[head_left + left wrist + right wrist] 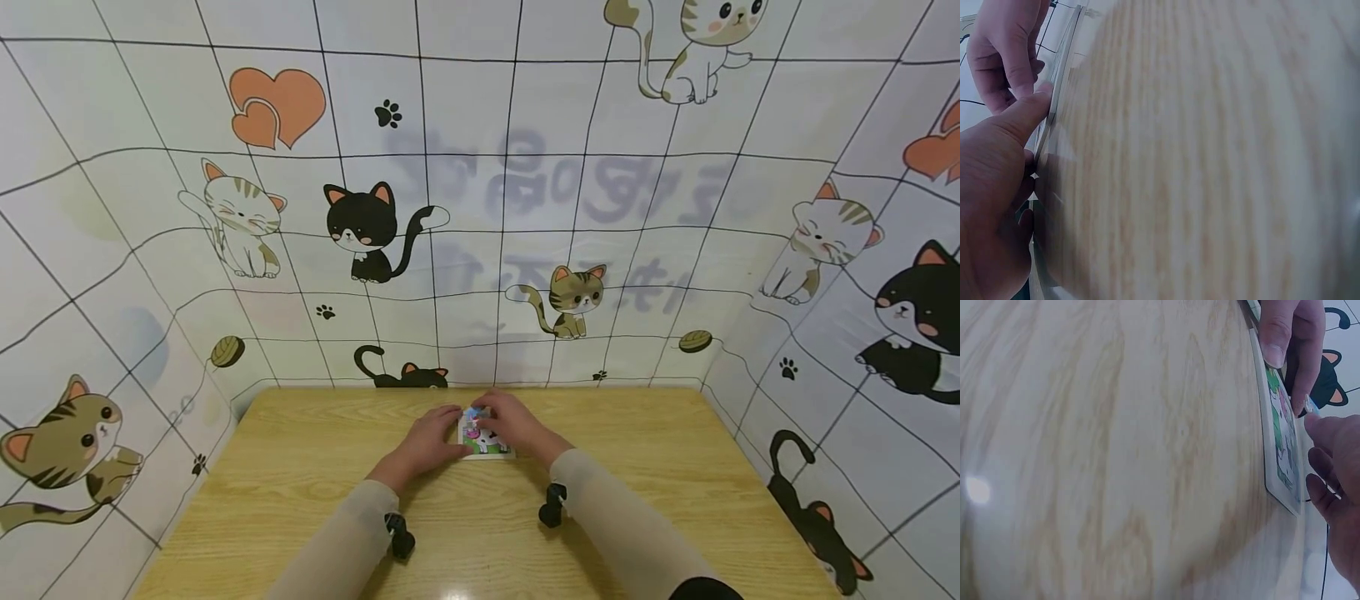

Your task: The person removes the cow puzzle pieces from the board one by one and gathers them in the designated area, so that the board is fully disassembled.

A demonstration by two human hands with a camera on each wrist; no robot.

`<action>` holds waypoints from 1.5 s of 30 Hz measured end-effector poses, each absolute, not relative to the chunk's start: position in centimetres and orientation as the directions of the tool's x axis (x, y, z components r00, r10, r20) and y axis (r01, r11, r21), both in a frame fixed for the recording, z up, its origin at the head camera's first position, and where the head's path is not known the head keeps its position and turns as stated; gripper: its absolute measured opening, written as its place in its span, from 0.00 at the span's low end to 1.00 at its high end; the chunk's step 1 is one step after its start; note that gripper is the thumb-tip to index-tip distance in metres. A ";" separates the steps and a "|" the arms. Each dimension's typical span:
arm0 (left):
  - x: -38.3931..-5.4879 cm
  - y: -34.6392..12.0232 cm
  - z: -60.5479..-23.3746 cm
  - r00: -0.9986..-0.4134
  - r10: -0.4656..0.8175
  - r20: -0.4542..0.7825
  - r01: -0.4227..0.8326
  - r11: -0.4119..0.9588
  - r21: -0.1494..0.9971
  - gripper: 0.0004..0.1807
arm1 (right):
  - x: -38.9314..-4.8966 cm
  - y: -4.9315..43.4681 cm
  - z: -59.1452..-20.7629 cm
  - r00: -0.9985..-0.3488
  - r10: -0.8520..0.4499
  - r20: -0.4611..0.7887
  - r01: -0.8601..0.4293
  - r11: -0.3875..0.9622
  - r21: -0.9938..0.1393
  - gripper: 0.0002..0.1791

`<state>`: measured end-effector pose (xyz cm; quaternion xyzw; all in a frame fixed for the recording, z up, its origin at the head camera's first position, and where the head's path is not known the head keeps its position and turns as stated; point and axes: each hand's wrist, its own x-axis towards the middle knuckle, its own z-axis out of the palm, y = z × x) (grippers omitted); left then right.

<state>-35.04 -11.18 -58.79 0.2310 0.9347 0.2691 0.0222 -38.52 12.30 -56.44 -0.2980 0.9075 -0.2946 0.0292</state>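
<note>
A small flat picture puzzle [489, 444] in a white frame lies on the table, showing a cartoon cow on green. My left hand [427, 442] holds its left side, thumb near the front corner and fingers toward the back. Over the puzzle's upper part, my right hand [517, 421] pinches a small light-blue puzzle piece [1312, 406] between thumb and finger. In the right wrist view the puzzle [1282, 437] appears edge-on, with my left thumb on its face. The right fingers partly cover the picture in the head view.
The wooden table [315, 425] has a light grain. A white cloth wall [472, 108] with printed cats and grid lines stands behind it and at both sides. A small black device [551, 506] is strapped at each wrist.
</note>
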 end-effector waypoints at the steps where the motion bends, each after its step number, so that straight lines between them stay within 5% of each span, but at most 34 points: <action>1: -35.1 -11.2 -58.8 -0.892 0.444 0.081 0.419 0.749 0.513 0.44 | -38.5 12.4 -56.4 -0.821 -0.557 0.125 -0.524 0.648 -0.553 0.16; 45: -34.9 -10.9 -58.6 -0.900 0.433 0.051 0.392 0.754 0.527 0.45 | -37.5 21.3 -53.3 -0.862 -0.489 0.134 -0.473 0.679 -0.561 0.18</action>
